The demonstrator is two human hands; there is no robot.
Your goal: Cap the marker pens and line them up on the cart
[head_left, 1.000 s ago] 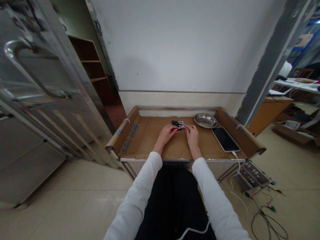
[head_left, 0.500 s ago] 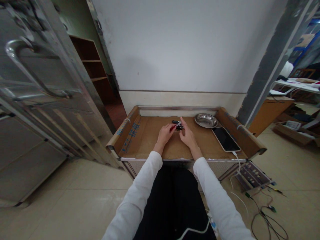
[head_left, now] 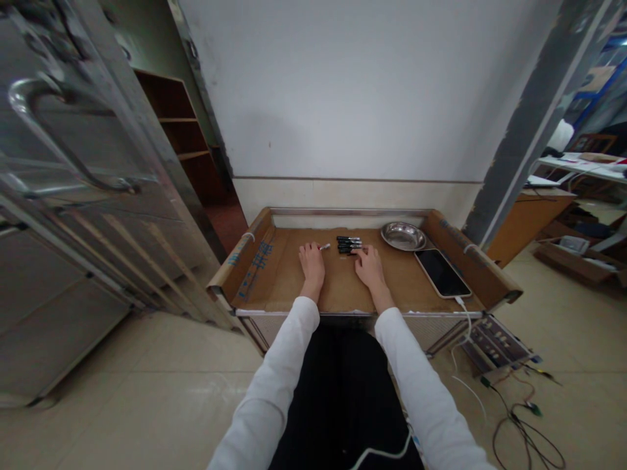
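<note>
Markers [head_left: 349, 245], a small row of black ones, are lying side by side toward the far middle of the cardboard-lined worktop [head_left: 284, 274], and in the head view they are sitting just ahead of your right hand [head_left: 369, 266]. Your right hand is resting palm down on the cardboard with its fingers [head_left: 361, 251] reaching up to the near end of that row; whether they are actually touching the markers is too small to tell, and they are lying loosely spread, not pinching anything. Your left hand [head_left: 312, 260] is lying flat too, well to the left of the row, with its fingers [head_left: 309, 248] stretched forward and slightly apart. A single marker with a red end [head_left: 324, 247] is lying just off the tips of that hand, apart from the black row; you are not gripping it.

To the right of the markers a shallow metal dish [head_left: 403, 235] is sitting near the back edge, and a phone [head_left: 441, 272] is lying face up beside it with a white cable [head_left: 465, 313] running off the front edge. Both your white sleeves [head_left: 289, 352] are coming in over the near rim.
</note>
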